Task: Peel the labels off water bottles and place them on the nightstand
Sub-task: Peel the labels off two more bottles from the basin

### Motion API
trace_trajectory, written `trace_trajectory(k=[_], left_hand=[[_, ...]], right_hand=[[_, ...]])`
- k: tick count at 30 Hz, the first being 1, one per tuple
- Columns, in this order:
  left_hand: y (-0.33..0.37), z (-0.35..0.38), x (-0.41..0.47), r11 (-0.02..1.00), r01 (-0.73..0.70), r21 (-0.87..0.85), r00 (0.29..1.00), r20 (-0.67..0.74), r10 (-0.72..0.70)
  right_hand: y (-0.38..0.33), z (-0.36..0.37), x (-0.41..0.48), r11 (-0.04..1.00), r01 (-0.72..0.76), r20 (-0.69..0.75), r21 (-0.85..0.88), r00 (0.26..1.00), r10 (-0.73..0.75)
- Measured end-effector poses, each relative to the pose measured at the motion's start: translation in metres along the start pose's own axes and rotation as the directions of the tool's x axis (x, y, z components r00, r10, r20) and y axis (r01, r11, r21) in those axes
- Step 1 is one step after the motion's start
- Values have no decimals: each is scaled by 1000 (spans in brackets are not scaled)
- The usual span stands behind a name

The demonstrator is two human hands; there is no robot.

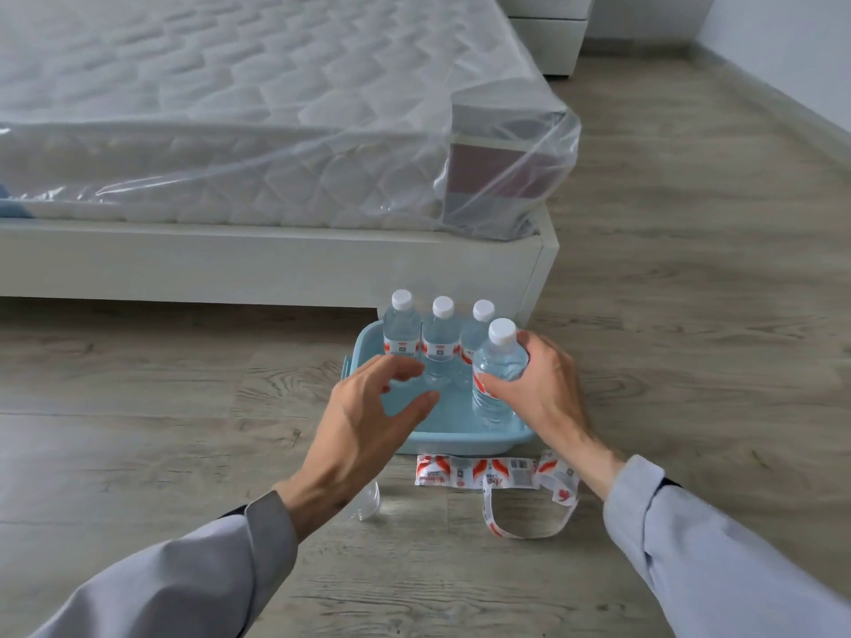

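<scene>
4 labelled bottles stand in the blue tub (pixel 368 336); right hand (pixel 548 389) clamps the nearest bottle (pixel 499 375) at lower centre, left hand (pixel 368 407) spread, empty. Best steady it, then pick at the label (pixel 481 384) seam.

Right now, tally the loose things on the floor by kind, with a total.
Bottles standing in the blue tub: 4, at, and one gripped by the right hand at.
Bottle lying beneath the left hand: 1.
Peeled labels: 2.
Tub: 1.
Total: 8.
</scene>
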State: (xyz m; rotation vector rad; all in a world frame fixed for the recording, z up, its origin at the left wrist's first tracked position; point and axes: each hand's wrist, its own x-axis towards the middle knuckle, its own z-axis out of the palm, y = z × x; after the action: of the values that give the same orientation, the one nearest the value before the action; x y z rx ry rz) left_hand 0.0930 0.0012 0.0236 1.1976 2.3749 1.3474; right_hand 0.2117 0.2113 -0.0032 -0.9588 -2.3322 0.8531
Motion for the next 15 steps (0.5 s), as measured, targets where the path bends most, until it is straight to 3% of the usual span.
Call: trace_trajectory(k=[8,11,15], left_hand=[[70,28,28,994,-1,-106,980,-200,-21],[78,17,30,994,-49,-96,966,-256,22],[76,-17,38,989,-39,-145,981,-194,11]], right_hand=[[-86,-35,-37,973,222,-102,65,971,-215],[-99,-42,-43,968,217,-93,127,974,-206],[-95,-51,-42,944,104,69,312,989,-132]])
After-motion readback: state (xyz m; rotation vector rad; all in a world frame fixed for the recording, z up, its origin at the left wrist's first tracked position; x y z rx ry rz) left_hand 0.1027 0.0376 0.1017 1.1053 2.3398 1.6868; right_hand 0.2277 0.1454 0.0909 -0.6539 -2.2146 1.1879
